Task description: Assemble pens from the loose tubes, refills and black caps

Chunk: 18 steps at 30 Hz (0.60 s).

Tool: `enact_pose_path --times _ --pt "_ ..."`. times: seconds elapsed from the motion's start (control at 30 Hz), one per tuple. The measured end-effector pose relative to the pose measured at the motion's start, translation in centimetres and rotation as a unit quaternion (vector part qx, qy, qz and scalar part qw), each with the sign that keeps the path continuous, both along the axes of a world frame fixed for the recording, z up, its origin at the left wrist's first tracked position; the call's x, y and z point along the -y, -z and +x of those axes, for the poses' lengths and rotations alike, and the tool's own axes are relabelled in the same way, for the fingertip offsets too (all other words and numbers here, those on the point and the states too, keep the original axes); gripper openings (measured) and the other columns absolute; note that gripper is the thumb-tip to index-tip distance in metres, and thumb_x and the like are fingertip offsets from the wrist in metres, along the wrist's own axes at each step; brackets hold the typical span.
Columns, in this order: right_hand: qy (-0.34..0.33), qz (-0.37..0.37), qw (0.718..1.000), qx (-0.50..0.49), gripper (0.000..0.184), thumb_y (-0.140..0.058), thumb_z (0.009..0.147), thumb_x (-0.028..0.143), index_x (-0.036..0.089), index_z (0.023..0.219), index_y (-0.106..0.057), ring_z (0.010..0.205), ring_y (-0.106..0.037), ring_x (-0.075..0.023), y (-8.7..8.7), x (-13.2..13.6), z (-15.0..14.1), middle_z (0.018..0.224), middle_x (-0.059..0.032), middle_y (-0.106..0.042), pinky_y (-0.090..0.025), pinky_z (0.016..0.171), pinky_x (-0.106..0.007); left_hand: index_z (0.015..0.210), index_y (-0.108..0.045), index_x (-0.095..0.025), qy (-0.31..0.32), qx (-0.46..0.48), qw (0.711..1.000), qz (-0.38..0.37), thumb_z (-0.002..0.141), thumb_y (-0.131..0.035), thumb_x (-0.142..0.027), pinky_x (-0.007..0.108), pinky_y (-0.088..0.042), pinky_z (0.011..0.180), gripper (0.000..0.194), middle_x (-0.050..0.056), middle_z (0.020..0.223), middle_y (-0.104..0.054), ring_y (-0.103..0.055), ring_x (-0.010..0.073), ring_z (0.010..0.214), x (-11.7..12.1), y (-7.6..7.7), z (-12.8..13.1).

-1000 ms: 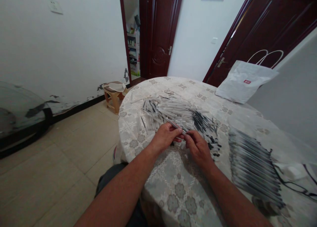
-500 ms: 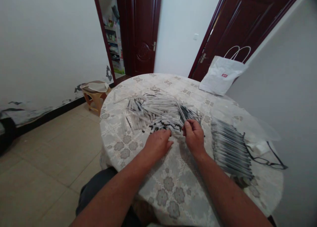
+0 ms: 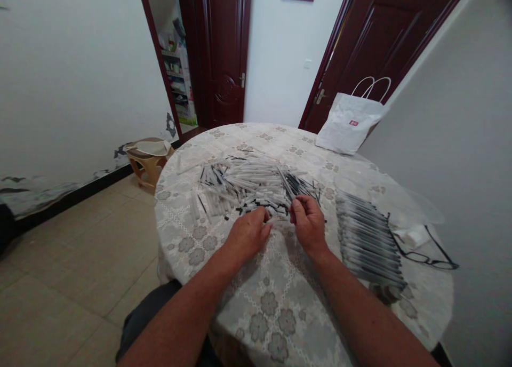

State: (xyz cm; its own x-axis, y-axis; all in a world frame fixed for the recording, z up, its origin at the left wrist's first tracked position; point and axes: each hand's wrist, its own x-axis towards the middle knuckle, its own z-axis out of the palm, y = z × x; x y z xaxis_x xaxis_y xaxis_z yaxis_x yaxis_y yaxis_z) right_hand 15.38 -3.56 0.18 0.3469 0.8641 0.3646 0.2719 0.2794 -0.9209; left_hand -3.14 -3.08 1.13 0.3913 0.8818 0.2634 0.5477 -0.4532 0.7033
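My right hand (image 3: 309, 223) pinches a pale pen barrel (image 3: 285, 181), which slants up and away to the left from the fingertips. Left of it, my left hand (image 3: 248, 231) rests at the near edge of a pile of small black and white pen parts (image 3: 264, 199). Its fingertips are bent together, and what they hold, if anything, is hidden. Beyond the hands lies a heap of whitish pen barrels (image 3: 250, 172). Thin dark refills (image 3: 300, 184) are bunched just past my right hand.
A row of assembled-looking pens (image 3: 368, 239) lies at the right, with eyeglasses (image 3: 424, 257) beside it. A white paper bag (image 3: 348, 124) stands at the table's back right. The round table has a floral cloth (image 3: 276, 319). A stool (image 3: 148, 159) is by the left wall.
The whole view has shifted slightly, so everything sits a little further left. My right hand keeps its hold on the barrel; my left hand stays at the small parts.
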Motion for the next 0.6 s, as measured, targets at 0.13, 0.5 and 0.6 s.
enact_pose_path --times 0.13,0.5,0.6 --pt "-0.026 -0.009 1.0 0.011 0.028 -0.059 0.093 0.047 0.021 0.103 -0.061 0.056 -0.054 -0.0137 0.2 0.3 -0.3 0.073 0.0015 -0.063 -0.044 0.052 -0.025 0.092 -0.067 -0.02 -0.017 0.238 0.959 -0.156 0.084 -0.07 -0.035 0.026 -0.047 0.059 0.017 0.003 0.076 -0.068 -0.064 0.0179 0.066 -1.8 -1.8 -2.6" --pt "-0.076 -0.02 0.981 0.18 0.024 -0.058 0.096 0.043 0.022 0.102 -0.067 0.07 -0.062 -0.018 0.5 1.7 -1.4 0.079 -0.0019 -0.068 -0.046 0.067 -0.03 0.099 -0.075 -0.013 -0.048 0.514 0.822 -0.241 0.077 -0.077 -0.027 0.029 -0.059 0.07 0.026 0.001 0.074 -0.063 -0.06 0.0105 0.065 -3.9 -2.5 -6.2" --pt "-0.078 -0.01 0.975 0.209 0.022 -0.057 0.096 0.041 0.023 0.1 -0.067 0.071 -0.063 -0.0186 0.2 1.9 -1.6 0.08 -0.0019 -0.069 -0.046 0.068 -0.03 0.097 -0.074 -0.012 -0.057 0.541 0.805 -0.236 0.077 -0.076 -0.026 0.033 -0.061 0.079 0.024 0.003 0.076 -0.066 -0.065 0.013 0.072 -4.0 -2.6 -5.9"
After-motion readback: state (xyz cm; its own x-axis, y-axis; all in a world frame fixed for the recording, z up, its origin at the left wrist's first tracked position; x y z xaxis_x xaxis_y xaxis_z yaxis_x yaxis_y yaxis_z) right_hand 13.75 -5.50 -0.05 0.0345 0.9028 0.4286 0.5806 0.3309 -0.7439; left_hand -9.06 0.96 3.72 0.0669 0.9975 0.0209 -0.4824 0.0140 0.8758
